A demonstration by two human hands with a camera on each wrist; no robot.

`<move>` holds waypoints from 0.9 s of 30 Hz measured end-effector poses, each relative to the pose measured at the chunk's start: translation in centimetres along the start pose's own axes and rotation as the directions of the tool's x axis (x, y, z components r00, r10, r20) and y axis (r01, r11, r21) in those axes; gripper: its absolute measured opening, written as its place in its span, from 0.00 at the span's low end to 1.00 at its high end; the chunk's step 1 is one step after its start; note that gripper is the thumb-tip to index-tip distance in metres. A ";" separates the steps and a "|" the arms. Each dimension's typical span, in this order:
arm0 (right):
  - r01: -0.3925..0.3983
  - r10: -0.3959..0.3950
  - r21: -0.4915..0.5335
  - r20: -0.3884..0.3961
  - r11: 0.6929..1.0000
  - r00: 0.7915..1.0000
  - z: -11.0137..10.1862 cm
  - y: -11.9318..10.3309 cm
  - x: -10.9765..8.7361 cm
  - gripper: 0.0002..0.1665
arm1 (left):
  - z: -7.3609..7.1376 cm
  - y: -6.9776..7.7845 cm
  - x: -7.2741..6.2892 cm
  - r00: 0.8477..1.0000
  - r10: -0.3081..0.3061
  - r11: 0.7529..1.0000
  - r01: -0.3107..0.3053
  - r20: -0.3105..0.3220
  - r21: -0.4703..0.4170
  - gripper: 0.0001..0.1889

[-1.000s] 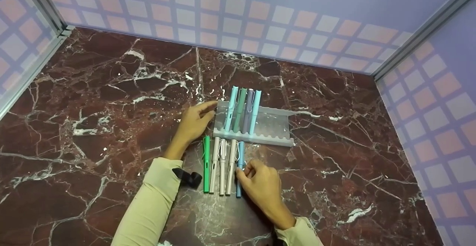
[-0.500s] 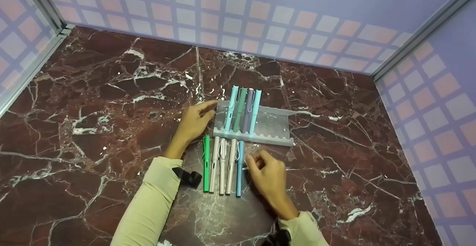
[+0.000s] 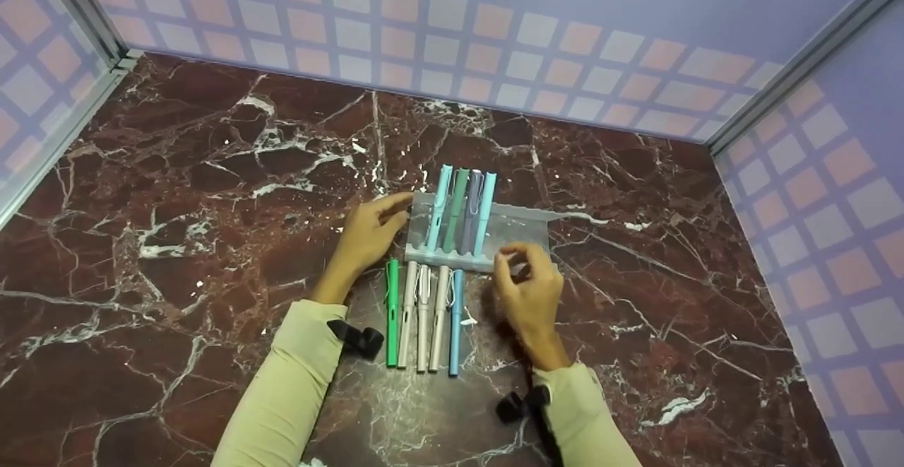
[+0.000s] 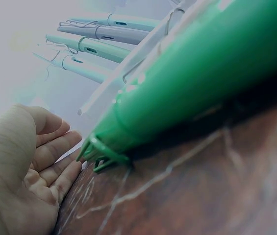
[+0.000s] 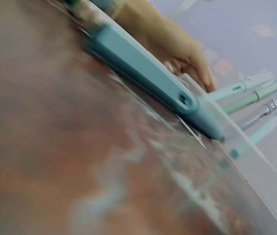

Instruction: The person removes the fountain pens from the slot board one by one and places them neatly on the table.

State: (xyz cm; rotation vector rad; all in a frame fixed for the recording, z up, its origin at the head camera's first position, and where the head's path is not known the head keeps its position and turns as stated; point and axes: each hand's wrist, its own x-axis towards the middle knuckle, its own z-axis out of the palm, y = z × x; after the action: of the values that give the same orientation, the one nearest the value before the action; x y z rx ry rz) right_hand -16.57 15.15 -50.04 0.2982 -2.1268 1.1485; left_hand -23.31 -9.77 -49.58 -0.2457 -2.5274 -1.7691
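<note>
A clear ridged pen stand (image 3: 521, 230) holds a light blue pen (image 3: 436, 216), a dark green pen (image 3: 455, 216), a purple-grey pen (image 3: 471, 218) and another light blue pen (image 3: 486, 214) side by side. My left hand (image 3: 369, 234) rests at its left edge, fingers extended. Over its front right part is my right hand (image 3: 530, 287), fingers loosely bent and holding nothing. In front of the stand lies a row: a bright green pen (image 3: 392, 318), three silver pens (image 3: 423, 322) and a blue pen (image 3: 456, 326). The right wrist view shows the blue pen (image 5: 143, 73) up close.
Everything is on a dark red marble-patterned surface (image 3: 212, 205) with white veins. Panels with pink and white squares (image 3: 494, 50) stand along the back and both sides. Black straps (image 3: 357, 338) are on both wrists.
My right hand has left the blue pen and moved up and to the right, over the stand's front edge. The pens and my left hand stay where they were.
</note>
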 end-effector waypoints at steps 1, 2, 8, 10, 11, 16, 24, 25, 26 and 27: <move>0.002 -0.002 -0.013 -0.012 1.000 1.000 0.2 0.2 0.3 0.04 | 0.0 -0.1 0.0 1.000 -0.001 1.000 0.001 0.000 0.000 0.20; 0.004 -0.005 -0.023 -0.017 1.000 1.000 0.4 0.4 0.5 0.05 | 0.0 -0.1 0.0 1.000 0.001 1.000 -0.001 -0.001 0.001 0.20; 0.032 -0.031 -0.065 0.022 0.997 0.999 1.1 1.4 1.7 0.06 | 0.3 -0.2 -0.1 1.000 0.013 1.000 -0.013 0.003 0.004 0.20; 0.039 -0.036 -0.061 0.057 0.997 0.998 1.4 1.7 2.0 0.07 | 0.4 -0.2 -0.1 1.000 0.012 1.000 -0.012 0.006 0.006 0.20; 0.043 -0.038 -0.061 0.078 0.997 0.996 1.4 1.8 2.1 0.08 | 0.4 -0.2 -0.2 1.000 0.009 1.000 -0.009 0.009 0.007 0.20; 0.063 -0.042 -0.110 0.180 0.992 0.983 1.8 1.8 2.3 0.11 | 0.1 0.0 -0.1 1.000 -0.001 1.000 0.001 0.003 0.024 0.20; 0.039 -0.011 -0.132 0.210 0.990 0.978 1.9 1.4 2.4 0.11 | -0.2 0.3 -0.1 1.000 -0.013 1.000 0.013 0.002 0.010 0.20; 0.036 -0.008 -0.131 0.211 0.991 0.977 1.9 1.4 2.3 0.11 | -0.2 0.3 -0.1 1.000 -0.015 1.000 0.015 0.001 0.010 0.20; 0.032 -0.004 -0.130 0.212 0.991 0.977 1.9 1.4 2.3 0.11 | -0.2 0.3 -0.1 1.000 -0.016 1.000 0.016 0.000 0.011 0.20; 0.029 -0.001 -0.129 0.213 0.991 0.977 1.9 1.4 2.3 0.11 | -0.2 0.2 -0.1 1.000 -0.015 1.000 0.015 0.000 0.011 0.20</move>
State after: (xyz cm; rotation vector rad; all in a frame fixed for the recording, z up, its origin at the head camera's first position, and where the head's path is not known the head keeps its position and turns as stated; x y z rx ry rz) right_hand -19.87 14.69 -50.14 0.3909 -2.3711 0.9992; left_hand -23.19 -9.88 -49.31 -0.2264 -2.5451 -1.7596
